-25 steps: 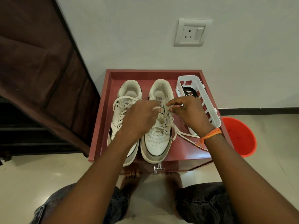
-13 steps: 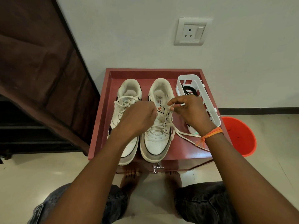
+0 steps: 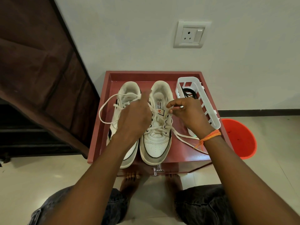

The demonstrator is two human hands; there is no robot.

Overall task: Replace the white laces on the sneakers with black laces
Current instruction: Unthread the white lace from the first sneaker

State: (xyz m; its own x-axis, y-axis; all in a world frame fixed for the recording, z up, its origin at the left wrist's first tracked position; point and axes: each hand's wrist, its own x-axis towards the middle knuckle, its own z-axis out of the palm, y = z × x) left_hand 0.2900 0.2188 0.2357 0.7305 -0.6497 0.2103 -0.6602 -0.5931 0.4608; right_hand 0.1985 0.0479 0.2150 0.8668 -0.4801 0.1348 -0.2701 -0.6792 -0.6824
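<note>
At frame centre, the left hand (image 3: 135, 118) grips the right sneaker's (image 3: 157, 125) white lace (image 3: 103, 109), while the right hand (image 3: 189, 113) pinches its other end.

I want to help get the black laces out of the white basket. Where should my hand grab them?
Reach down through the open top of the white basket, near its far end, and pinch the black laces where they bunch in a loop. The slotted walls block a reach from the side.
</note>
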